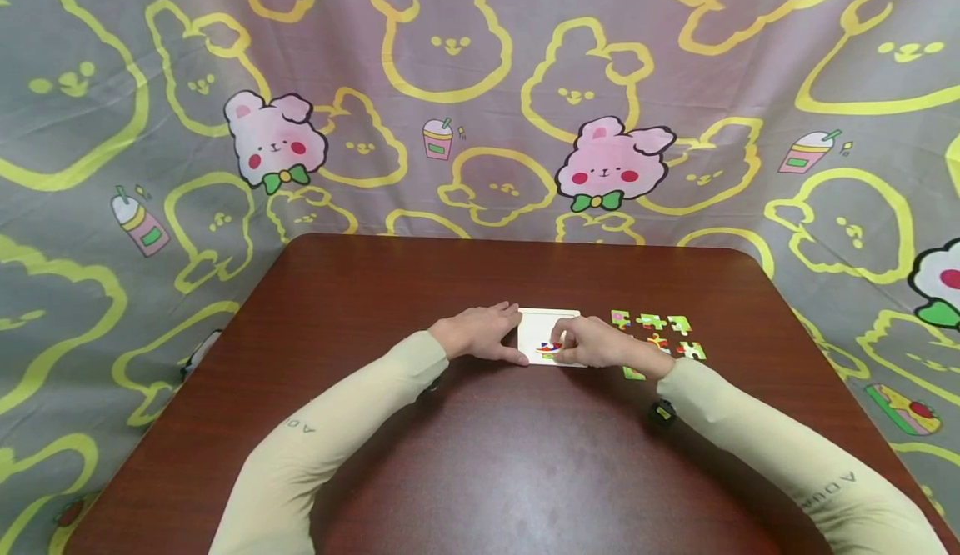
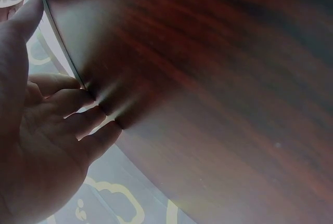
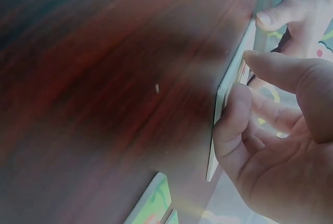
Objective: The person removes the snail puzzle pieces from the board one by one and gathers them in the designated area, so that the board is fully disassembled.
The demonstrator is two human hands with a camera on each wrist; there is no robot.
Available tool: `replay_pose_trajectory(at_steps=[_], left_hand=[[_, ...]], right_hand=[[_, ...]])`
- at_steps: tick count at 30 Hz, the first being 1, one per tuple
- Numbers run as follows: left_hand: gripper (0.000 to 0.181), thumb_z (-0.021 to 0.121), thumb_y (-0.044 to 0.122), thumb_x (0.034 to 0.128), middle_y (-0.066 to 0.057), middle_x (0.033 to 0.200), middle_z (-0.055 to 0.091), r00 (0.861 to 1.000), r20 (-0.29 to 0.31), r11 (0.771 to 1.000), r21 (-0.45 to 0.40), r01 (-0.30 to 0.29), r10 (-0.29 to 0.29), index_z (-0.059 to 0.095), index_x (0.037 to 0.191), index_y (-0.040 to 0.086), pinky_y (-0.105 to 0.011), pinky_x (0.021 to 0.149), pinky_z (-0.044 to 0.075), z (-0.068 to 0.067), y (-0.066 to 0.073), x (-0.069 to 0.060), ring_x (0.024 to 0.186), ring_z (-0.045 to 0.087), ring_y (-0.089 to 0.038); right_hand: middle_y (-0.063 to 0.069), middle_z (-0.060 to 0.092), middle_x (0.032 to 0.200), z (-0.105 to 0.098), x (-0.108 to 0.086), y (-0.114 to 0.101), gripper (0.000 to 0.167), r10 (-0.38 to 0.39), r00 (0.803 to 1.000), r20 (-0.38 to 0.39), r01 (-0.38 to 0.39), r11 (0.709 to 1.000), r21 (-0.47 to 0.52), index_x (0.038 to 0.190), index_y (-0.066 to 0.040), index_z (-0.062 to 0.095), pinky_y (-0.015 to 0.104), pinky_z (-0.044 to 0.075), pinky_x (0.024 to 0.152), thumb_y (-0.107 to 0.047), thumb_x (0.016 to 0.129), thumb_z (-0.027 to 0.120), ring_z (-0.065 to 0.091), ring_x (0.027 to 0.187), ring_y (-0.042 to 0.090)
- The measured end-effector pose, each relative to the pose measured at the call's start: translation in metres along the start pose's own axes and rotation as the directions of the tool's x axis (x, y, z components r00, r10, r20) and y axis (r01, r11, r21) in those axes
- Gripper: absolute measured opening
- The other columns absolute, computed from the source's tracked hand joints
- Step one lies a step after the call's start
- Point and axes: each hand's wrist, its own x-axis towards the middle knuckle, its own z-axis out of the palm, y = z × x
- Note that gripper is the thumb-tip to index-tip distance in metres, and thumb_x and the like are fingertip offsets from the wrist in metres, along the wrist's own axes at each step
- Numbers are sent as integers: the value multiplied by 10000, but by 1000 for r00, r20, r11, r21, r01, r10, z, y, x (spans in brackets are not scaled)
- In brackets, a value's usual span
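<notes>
A white puzzle board with a raised rim lies flat on the table. My left hand rests along its left side, thumb at the near corner and fingers extended; in the left wrist view the fingertips of the left hand touch the table by the board's edge. Over the board's near part, my right hand pinches a colourful jigsaw piece between thumb and curled fingers. The right wrist view shows the right hand close against the board; its fingers mostly hide the piece.
Several loose green jigsaw pieces lie right of the board, some partly hidden behind the right hand and wrist. The brown wooden table extends around them. A patterned curtain hangs behind and along the sides.
</notes>
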Motion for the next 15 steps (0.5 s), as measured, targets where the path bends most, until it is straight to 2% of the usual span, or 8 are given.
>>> replay_pose_trajectory(at_steps=[8, 15], left_hand=[[938, 511, 749, 854, -105, 1624, 261, 1000, 1, 1000, 17, 1, -1, 343, 1522, 112, -445, 1164, 339, 0, 0, 0, 1513, 236, -248], [931, 524, 738, 855, -108, 1620, 272, 1000, -7, 1000, 13, 3, -2, 350, 1521, 111, -446, 1160, 346, 0, 1, 1, 1510, 244, -250]], right_hand=[[8, 730, 780, 0, 1, 0, 201, 16, 1000, 13, -16, 1000, 14, 1021, -90, 648, 251, 484, 528, -167, 862, 745, 588, 524, 72], [13, 714, 785, -1, 2, 0, 199, 65, 998, 17, -66, 997, 43, 1000, -90, 632, 254, 480, 476, -166, 861, 751, 567, 492, 88]])
